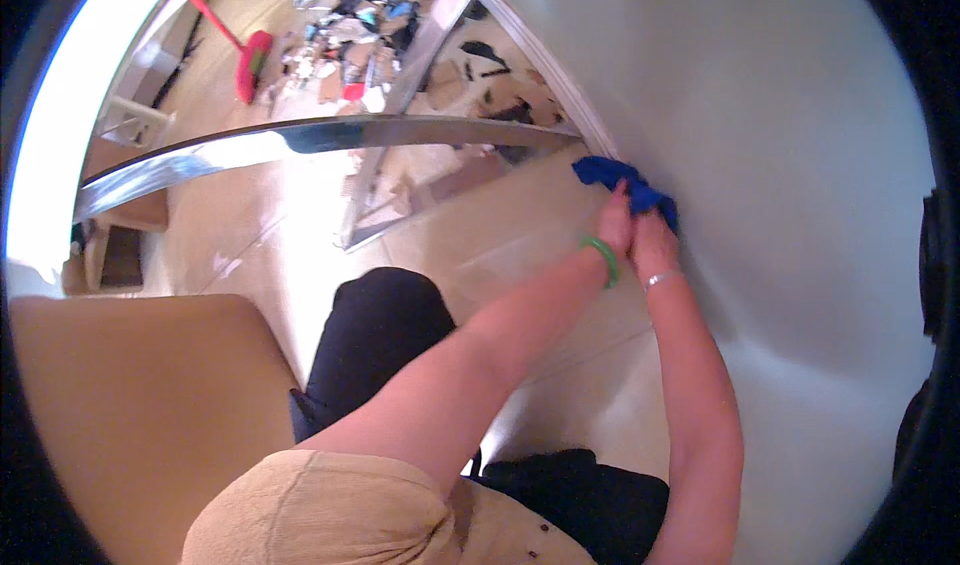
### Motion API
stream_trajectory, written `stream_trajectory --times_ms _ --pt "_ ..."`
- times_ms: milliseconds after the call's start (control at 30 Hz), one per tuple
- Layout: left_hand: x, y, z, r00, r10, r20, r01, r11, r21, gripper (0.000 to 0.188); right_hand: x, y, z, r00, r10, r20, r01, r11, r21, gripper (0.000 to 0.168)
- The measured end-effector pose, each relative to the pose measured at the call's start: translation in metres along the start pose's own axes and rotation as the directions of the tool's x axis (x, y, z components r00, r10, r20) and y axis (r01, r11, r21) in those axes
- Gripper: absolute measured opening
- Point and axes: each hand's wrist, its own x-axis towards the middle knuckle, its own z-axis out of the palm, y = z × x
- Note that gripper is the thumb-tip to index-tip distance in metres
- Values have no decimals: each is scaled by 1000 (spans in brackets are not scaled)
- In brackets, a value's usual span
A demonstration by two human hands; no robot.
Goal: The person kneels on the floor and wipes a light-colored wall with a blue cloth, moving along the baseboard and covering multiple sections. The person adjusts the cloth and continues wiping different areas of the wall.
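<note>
A crumpled blue cloth (637, 190) is held out in front of me, close to the pale wall panel (787, 152) on my right. My left hand (616, 223), with a green bangle at its wrist, grips the cloth's near side. Beside it, my right hand (655, 244) has its fingers closed on the cloth too; a silver bracelet circles that wrist. Just beyond the cloth, a ribbed white frame strip (551, 69) meets a shiny metal rail (330, 133). Parts of the fingers are hidden by the cloth.
A tan padded seat (142, 400) stands at my left. Beyond the rail, cardboard and mixed scraps (367, 32) lie heaped on the tiled floor (480, 220). A red broom (253, 62) is at the far left. A metal-edged glass panel (409, 231) leans or stands ahead.
</note>
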Motion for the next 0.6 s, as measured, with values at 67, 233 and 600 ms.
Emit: stream_trajectory --times_ms 67,233,600 --pt "-11 -17 10 992 -123 8 123 991 50 45 -4 33 18 981 190 -36 -177 956 233 36" --pt "-82 -33 51 955 -232 -186 290 863 414 43 -55 61 -4 999 0 34 13 919 -395 26" --pt "-188 200 241 81 828 555 -679 -362 639 21 -16 -139 -166 909 -72 -412 399 440 805 27"
